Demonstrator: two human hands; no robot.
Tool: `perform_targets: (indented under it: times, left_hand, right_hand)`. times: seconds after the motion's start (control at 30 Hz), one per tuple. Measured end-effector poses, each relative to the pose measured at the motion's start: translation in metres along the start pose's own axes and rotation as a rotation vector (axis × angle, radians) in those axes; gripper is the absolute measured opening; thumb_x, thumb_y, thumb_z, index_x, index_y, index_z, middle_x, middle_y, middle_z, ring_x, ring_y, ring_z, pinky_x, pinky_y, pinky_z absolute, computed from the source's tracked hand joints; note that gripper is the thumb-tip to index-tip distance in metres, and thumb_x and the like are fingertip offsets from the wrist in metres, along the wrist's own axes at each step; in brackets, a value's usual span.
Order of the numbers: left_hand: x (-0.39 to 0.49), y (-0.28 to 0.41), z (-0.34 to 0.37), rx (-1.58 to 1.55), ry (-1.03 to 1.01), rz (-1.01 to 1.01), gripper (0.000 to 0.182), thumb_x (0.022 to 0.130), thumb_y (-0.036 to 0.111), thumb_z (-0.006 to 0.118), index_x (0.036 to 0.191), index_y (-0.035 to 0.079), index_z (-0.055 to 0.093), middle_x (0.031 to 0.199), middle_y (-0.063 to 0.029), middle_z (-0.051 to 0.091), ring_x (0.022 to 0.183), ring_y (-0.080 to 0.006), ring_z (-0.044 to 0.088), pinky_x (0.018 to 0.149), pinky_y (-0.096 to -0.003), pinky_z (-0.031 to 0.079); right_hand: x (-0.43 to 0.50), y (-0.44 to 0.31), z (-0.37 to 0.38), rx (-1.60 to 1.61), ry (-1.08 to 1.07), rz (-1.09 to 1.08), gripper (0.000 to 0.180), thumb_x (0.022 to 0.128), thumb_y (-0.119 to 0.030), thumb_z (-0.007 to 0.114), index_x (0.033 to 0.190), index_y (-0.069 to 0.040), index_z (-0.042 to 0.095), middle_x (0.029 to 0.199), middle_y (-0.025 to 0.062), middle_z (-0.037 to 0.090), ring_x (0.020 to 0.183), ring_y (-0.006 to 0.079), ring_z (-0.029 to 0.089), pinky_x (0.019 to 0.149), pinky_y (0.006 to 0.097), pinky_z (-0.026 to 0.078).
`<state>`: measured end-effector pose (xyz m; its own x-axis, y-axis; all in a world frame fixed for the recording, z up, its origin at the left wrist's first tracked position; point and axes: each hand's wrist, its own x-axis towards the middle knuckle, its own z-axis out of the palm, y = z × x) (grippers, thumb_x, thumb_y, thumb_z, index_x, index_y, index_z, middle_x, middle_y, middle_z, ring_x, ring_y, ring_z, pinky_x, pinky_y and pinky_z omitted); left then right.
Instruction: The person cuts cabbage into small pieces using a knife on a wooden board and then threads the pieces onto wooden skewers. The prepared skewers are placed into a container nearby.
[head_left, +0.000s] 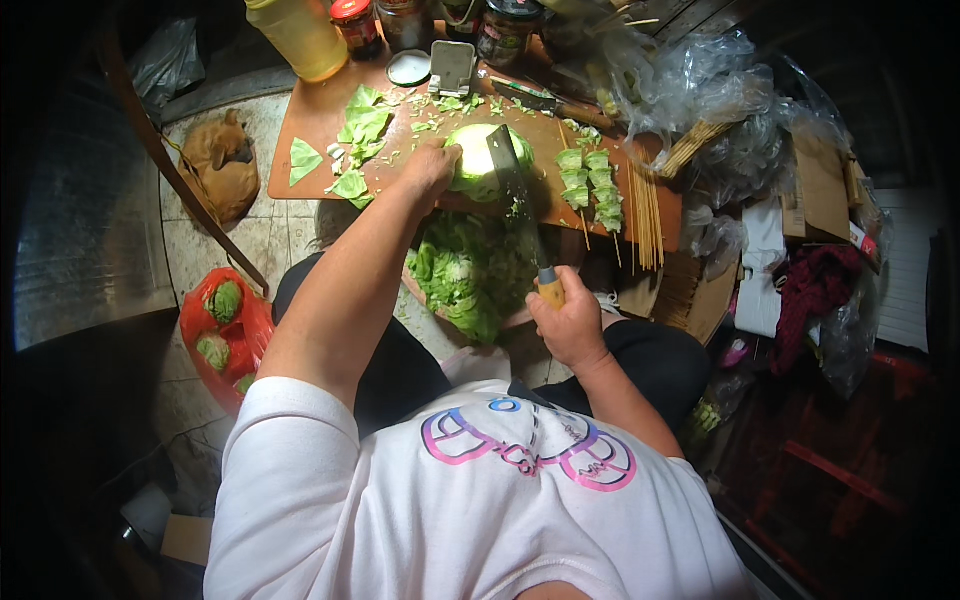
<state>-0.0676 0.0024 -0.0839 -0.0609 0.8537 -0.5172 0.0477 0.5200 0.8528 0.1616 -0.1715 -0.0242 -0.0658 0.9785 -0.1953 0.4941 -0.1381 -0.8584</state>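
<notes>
A pale green cabbage head (478, 154) sits near the front edge of the brown wooden board (420, 172). Gripping its left side is my left hand (435, 166). My right hand (570, 315) holds the wooden handle of a kitchen knife (510, 165), whose broad blade lies over the right part of the cabbage. Whether the edge has cut in, I cannot tell. Right of the cabbage lie two skewers of cabbage pieces (592, 187) and a row of bare bamboo skewers (646, 214). Loose cabbage leaves (365, 124) are on the left.
Below the board stands a container of cabbage leaves (454, 277). Jars (356, 28) and another knife (525, 94) are at the back. Plastic bags (720, 90) crowd the right. A dog (221, 169) curls on the floor near a red bag of cabbages (251, 330).
</notes>
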Motion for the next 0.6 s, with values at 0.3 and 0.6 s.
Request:
perform_targets:
  times: [0.3, 0.6]
  left_hand:
    - [0.010, -0.001, 0.001, 0.138, 0.015, -0.004, 0.033, 0.095, 0.030, 0.056, 0.112, 0.001, 0.060, 0.093, -0.0182, 0.065, 0.071, -0.0298, 0.063, 0.054, -0.0439, 0.049]
    - [0.015, 0.003, 0.008, 0.283, 0.066, 0.002, 0.040, 0.095, 0.032, 0.055, 0.110, -0.005, 0.062, 0.097, -0.0248, 0.067, 0.079, -0.0389, 0.067, 0.063, -0.0477, 0.054]
  right_hand:
    - [0.020, -0.029, -0.011, -0.117, -0.154, 0.139, 0.030, 0.086, -0.022, 0.062, 0.103, 0.000, 0.051, 0.081, 0.0220, 0.063, 0.076, 0.0420, 0.062, 0.067, 0.0456, 0.049]
    - [0.050, -0.056, -0.015, -0.187, -0.238, 0.264, 0.032, 0.086, -0.024, 0.062, 0.102, 0.002, 0.051, 0.086, 0.0242, 0.064, 0.082, 0.0424, 0.063, 0.074, 0.0457, 0.050]
